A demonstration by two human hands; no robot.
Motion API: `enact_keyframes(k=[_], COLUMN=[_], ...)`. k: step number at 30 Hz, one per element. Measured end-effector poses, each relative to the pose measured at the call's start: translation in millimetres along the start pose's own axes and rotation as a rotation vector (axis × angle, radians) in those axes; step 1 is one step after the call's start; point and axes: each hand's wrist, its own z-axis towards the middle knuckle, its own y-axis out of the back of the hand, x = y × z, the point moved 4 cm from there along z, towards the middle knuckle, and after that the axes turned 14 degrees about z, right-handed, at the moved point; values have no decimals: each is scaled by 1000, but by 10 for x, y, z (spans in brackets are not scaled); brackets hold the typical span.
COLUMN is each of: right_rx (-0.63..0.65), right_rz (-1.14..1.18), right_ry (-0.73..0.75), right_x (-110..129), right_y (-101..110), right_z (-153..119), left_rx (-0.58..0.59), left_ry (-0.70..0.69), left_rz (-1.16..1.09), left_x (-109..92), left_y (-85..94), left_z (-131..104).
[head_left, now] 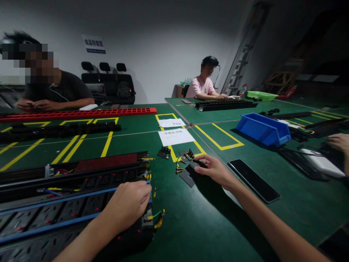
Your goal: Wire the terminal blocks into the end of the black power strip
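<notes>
My left hand (128, 202) rests on the near end of a long power strip (75, 211) with blue edges, its fingers curled down over it. Yellow-sleeved wire ends (159, 217) stick out beyond the strips. Over on the right, my right hand (214, 170) pinches a small black metal end plate (193, 166) between thumb and fingers, low over the table. Beneath and beside it lie another flat black plate (187, 179), several screws (179, 170) and a bent black bracket (190, 154). Another small black bracket (164, 153) lies farther back.
A phone (254, 180) lies right of my forearm, near a blue bin (263, 129). White paper labels (176, 137) and a long red frame (79, 114) are farther back. Two co-workers (71, 87) sit across the green table; another person's hand (339, 142) shows at the right edge.
</notes>
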Motion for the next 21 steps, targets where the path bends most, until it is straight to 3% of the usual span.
enact_keyframes(k=[8, 21], right_rx=[19, 61], right_rz=[167, 181], right_ry=[-74, -123], right_x=[-39, -83], right_y=[-1, 29], right_z=[-11, -1], left_rx=[-3, 5], left_ry=[-10, -15], left_rz=[13, -11], left_x=[-10, -11], left_y=[21, 4], left_z=[3, 3])
